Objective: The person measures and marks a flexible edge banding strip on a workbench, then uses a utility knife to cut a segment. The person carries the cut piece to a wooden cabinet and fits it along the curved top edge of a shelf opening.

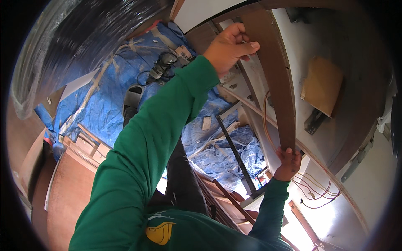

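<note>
A long dark-brown wooden board runs down the right of the middle, beside a pale cabinet interior. My right hand is closed around the board's near, lower end, fingers bent over it. Further up, my left hand reaches across to the board's left edge. Its fingers are curled and the thumb points right, its tip overlapping the board. Whatever lies between those fingers, if anything, is hidden. Orange-brown wires hang just left of the board.
A blue tarp covers the floor, with a power tool and a black sandal on it. A tan block sits inside the cabinet. Loose wires dangle beyond my right hand. Wooden panels stand at the left.
</note>
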The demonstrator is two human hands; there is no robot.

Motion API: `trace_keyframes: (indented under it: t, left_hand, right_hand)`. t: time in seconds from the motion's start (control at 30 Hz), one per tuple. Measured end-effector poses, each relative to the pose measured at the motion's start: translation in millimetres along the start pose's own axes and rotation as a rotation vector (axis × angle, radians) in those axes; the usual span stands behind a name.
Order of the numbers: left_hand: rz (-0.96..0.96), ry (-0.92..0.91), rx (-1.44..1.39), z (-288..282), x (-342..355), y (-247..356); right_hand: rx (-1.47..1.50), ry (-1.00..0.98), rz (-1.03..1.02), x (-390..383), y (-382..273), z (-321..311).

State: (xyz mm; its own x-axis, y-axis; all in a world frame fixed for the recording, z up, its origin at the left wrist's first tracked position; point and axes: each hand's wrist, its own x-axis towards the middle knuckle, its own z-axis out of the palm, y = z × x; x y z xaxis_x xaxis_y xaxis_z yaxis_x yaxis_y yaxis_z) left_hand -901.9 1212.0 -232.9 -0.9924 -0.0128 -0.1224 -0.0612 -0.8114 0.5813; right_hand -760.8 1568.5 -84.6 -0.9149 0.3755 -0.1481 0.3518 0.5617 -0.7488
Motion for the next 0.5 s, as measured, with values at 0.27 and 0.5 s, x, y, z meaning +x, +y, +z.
trace_keyframes:
  t: [0.27, 0.5]
  left_hand:
    - [0.082, 0.061, 0.095, 8.4, 18.9, -21.8]
    - [0.01, 0.195, 0.049, 24.5, 26.9, -24.1]
  right_hand:
    - [-0.076, 0.057, 0.031, 7.8, 14.2, 5.3]
    - [-0.079, 0.039, 0.073, 11.2, 18.5, 7.1]
